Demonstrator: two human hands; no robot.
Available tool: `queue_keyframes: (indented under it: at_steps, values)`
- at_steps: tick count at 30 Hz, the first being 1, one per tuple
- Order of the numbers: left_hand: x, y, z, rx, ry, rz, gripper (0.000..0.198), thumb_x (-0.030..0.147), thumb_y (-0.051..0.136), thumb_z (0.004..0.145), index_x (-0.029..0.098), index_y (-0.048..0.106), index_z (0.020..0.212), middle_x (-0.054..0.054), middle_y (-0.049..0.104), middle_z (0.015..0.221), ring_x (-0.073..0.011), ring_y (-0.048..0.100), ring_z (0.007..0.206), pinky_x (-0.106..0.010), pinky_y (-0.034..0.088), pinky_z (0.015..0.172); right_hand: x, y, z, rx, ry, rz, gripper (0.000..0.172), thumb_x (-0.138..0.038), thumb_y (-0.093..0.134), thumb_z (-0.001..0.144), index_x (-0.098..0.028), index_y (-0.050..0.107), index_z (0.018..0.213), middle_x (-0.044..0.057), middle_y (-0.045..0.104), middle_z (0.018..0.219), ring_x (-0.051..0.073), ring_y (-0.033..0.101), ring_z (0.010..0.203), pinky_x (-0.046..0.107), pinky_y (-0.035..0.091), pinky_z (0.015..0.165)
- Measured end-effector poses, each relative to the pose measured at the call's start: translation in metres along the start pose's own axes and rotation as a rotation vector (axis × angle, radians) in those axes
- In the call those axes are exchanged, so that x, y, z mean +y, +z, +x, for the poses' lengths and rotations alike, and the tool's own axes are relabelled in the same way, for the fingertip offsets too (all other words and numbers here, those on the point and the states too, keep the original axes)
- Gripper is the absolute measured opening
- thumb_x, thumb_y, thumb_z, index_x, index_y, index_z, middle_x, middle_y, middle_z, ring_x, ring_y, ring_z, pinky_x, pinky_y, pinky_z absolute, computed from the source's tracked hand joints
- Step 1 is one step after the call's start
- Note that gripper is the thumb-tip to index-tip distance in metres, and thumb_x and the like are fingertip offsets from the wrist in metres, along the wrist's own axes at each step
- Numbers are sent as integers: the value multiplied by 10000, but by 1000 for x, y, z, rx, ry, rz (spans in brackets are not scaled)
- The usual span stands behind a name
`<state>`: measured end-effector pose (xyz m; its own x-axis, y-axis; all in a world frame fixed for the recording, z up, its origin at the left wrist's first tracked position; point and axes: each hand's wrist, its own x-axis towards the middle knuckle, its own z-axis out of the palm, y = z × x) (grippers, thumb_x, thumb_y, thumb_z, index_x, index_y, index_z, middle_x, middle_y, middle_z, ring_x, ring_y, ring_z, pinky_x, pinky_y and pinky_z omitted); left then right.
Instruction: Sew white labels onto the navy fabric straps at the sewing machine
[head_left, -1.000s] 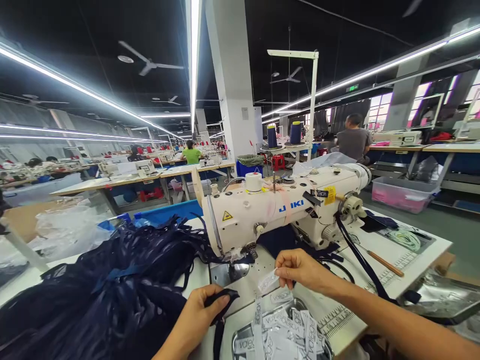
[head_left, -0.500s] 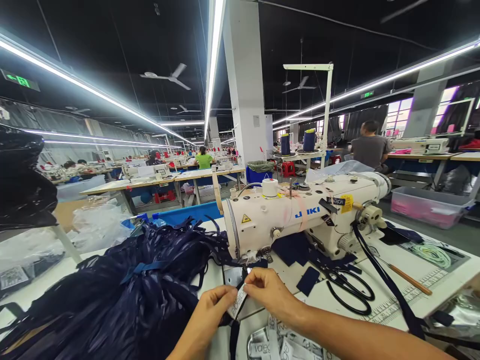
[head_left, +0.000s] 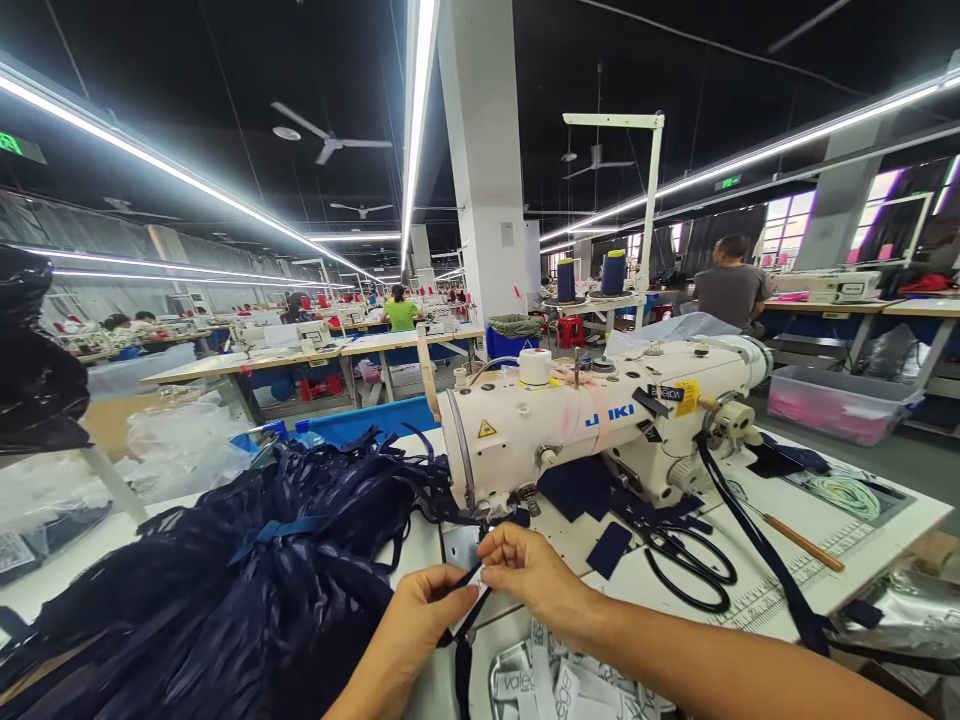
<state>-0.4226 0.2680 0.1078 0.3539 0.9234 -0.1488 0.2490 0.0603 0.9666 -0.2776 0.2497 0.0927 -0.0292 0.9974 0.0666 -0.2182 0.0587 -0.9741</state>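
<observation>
Since half a second ago both hands have closed in under the needle end of the cream-white industrial sewing machine (head_left: 600,420), and the small white printed label that showed between the fingers is now almost hidden by them.

Head view: the left hand (head_left: 424,615) pinches a narrow dark navy fabric strap (head_left: 459,640) between thumb and fingers. The right hand (head_left: 525,570) pinches the same strap at its upper end, just in front of the presser foot. The strap's long axis runs from the fingertips down and toward the wearer, its free end hanging off the front edge of the white bench (head_left: 750,600).

A heap of dark navy striped fabric (head_left: 225,580) fills the left of the bench, touching the machine's head. Black-handled scissors (head_left: 686,565) lie right of the hands, beside a wooden-handled tool (head_left: 799,540). A shiny metal tray of white printed labels (head_left: 555,685) sits just below the right forearm.

Behind, long light strips run along a dark ceiling over rows of sewing benches. A person in a grey shirt (head_left: 731,285) sits facing away, and another in green (head_left: 400,310) is further off.
</observation>
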Motion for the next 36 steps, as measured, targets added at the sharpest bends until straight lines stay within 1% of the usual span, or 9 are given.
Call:
queue_keyframes:
  at_steps: [10,15,17,21,24,28,31,34,36]
  values:
    - [8,2,-1,-25,13,86,292,440,660,543,155,603,577,38,503,521,-104,373,535,-251,276,565,-1,5,-8,20,34,29,196,-66,541,601,-134,563,783,-36,487,667,86,467,666,231,379,691]
    - [-5,-12,10,-99,61,266,393,559,638,532,172,574,524,49,438,453,-92,351,453,-235,296,474,-6,-38,-7,-166,-137,-415,309,-131,617,651,-132,554,954,16,574,801,131,534,742,253,417,697]
    - [-5,-22,13,-33,317,457,368,542,575,642,186,594,550,28,495,472,-114,434,455,-233,341,460,-17,-72,-10,-197,-278,-886,241,-151,604,706,-124,574,943,71,601,907,181,546,858,290,410,767]
    - [1,-23,23,326,1324,1021,214,201,433,840,175,642,809,-36,621,719,-146,546,644,-257,409,642,-36,-130,-22,-309,-366,-1659,164,-101,523,767,-117,584,918,94,610,933,217,533,900,325,384,798]
    - [-2,-1,42,339,1624,1266,318,-1,324,813,119,609,738,-45,558,635,-152,483,598,-286,372,606,-34,-148,-27,-391,-481,-1881,159,-79,465,794,-118,577,900,77,611,897,203,519,862,318,371,764]
    - [-18,21,60,200,1465,1386,365,-33,275,784,142,552,622,-41,533,622,-148,434,519,-281,342,527,-19,-153,-21,-457,-627,-1955,167,-72,415,822,-122,574,823,58,611,828,186,503,801,311,352,713]
    - [-27,17,58,141,1283,1438,333,-34,308,766,147,537,605,-42,541,632,-147,451,523,-274,342,523,-12,-147,-8,-339,-598,-1910,163,-70,429,809,-130,580,788,51,612,791,180,513,762,309,350,729]
    - [-32,6,48,120,1319,1500,290,-30,350,745,141,564,651,-35,557,640,-149,456,543,-288,353,565,-10,-127,9,-233,-577,-1743,167,-60,440,780,-132,588,809,55,615,808,170,525,763,291,361,743]
    - [-34,3,44,104,1374,1580,230,-1,404,738,137,575,670,-31,570,652,-158,463,568,-306,351,596,-8,-106,20,-287,-611,-1612,201,-55,432,772,-140,592,859,51,619,822,158,531,775,270,367,754]
